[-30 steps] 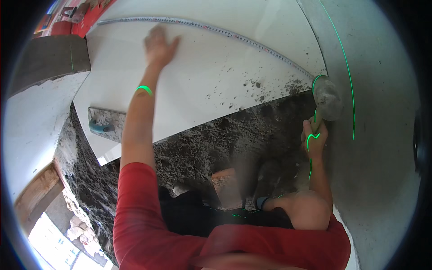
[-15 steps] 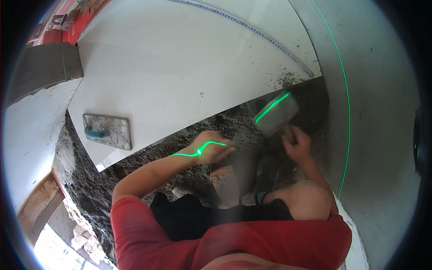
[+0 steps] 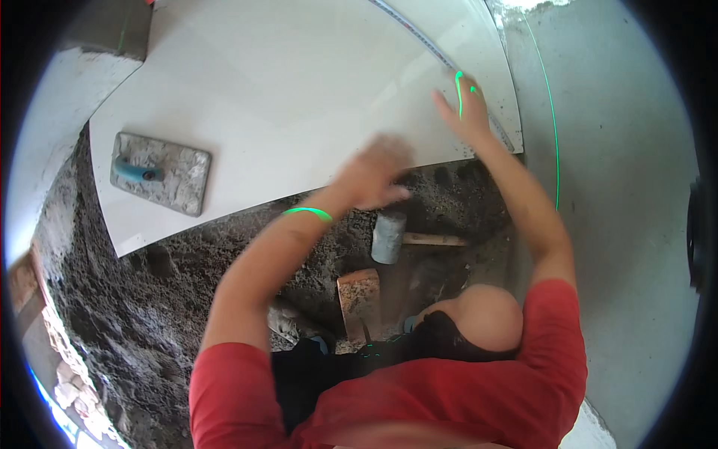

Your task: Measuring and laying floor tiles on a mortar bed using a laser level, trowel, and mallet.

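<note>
My right hand (image 3: 467,112) is over the right part of a large white tile (image 3: 284,97), thumb apart from the fingers. Beneath it runs a steel tape measure blade (image 3: 419,39), partly covered by the hand; I cannot tell whether they touch. Smeared by motion, my left hand (image 3: 376,170) reaches over the tile's near edge, its thumb spread from the fingers. A mallet with a grey head (image 3: 389,238) and wooden handle (image 3: 434,239) lies on the dark mortar just below my hands, held by neither.
A float with a blue handle (image 3: 138,172) rests on the tile's left side. Rough mortar (image 3: 172,307) spreads before the tile, with a brick (image 3: 359,295) near my legs. A grey wall (image 3: 621,194) with a green laser line stands at right.
The mallet, beside my right hand before, now lies on the mortar further left. My right hand has moved up onto the tile by the tape, and my left hand forward over its edge.
</note>
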Available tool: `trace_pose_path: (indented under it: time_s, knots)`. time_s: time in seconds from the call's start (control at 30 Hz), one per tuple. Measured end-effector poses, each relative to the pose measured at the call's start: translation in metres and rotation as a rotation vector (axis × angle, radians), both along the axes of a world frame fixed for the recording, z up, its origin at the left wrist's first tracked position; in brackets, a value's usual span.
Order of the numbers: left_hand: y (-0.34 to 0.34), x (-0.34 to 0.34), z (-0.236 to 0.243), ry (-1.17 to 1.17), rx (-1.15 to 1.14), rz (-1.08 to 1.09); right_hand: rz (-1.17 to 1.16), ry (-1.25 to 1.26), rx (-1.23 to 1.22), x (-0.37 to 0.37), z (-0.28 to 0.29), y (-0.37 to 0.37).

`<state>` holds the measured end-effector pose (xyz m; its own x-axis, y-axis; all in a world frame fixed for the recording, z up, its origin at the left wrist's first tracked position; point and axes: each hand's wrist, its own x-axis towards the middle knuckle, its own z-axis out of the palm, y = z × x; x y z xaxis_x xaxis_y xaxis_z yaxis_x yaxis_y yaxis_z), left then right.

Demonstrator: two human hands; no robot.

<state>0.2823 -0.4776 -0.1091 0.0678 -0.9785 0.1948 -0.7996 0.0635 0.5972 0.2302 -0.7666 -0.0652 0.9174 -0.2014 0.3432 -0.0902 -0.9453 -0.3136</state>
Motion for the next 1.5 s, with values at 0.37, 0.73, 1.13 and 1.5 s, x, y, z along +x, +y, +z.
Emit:
trace_pose_path:
  time_s: [0.37, 0.73, 1.13, 1.5]
  knots:
    - [0.187, 0.024, 0.115, 0.104, 0.344, 0.441, -0.395, 0.343, 0.277, 0.004, -0.022, -0.019]
    - [0.297, 0.114, 0.045, -0.407, 0.519, 0.633, -0.479, -0.367, 0.522, -0.201, 0.261, 0.040]
    - [0.276, 0.108, 0.021, -0.447, 0.733, 0.597, -0.739, -0.166, 0.336, -0.198, 0.298, -0.063]
    - [0.320, 0.159, -0.035, 1.166, 0.133, 0.429, -0.710, -0.153, 0.326, -0.181, 0.261, -0.087]
